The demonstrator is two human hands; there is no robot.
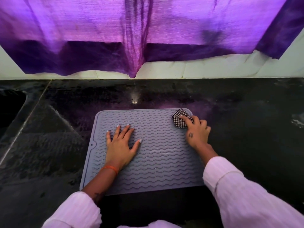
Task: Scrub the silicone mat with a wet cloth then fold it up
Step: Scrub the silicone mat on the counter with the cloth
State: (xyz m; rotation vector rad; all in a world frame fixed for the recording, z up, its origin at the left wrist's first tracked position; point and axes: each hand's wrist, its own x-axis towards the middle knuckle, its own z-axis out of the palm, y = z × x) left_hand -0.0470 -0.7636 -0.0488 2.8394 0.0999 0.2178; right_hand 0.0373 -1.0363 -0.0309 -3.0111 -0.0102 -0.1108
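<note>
A grey silicone mat (158, 162) with wavy ridges lies flat on a dark stone counter (49, 153). My left hand (120, 145) presses flat on the mat's left half, fingers spread. My right hand (196, 130) grips a bunched black-and-white checked cloth (178, 116) at the mat's far right corner. A wet sheen shows on the mat's middle.
A purple curtain (131, 38) hangs over the white tiled wall behind the counter. A dark sink basin (9, 107) sits at the far left. Wet patches glisten on the counter at the right edge (296, 119).
</note>
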